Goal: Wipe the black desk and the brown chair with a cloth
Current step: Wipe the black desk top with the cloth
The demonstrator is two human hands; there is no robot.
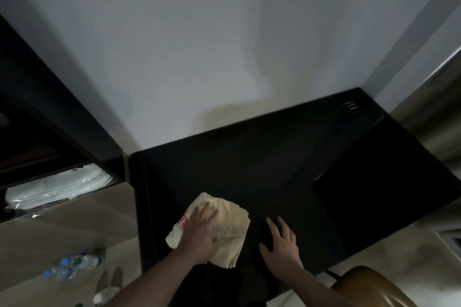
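desk-wiping step: left hand (200, 233), fingers flat, presses the cloth (224, 229) near the desk's (274, 157) front-left corner; right hand (283, 244) rests flat beside it. next, sweep toward the far-right corner; chair (369, 286) waits unwiped.

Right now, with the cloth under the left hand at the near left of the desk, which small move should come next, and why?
Probably slide the cloth away from you and to the right across the desk. The left hand presses it flat near the desk's near left edge, the right hand rests flat beside it, and most of the black top lies beyond them.
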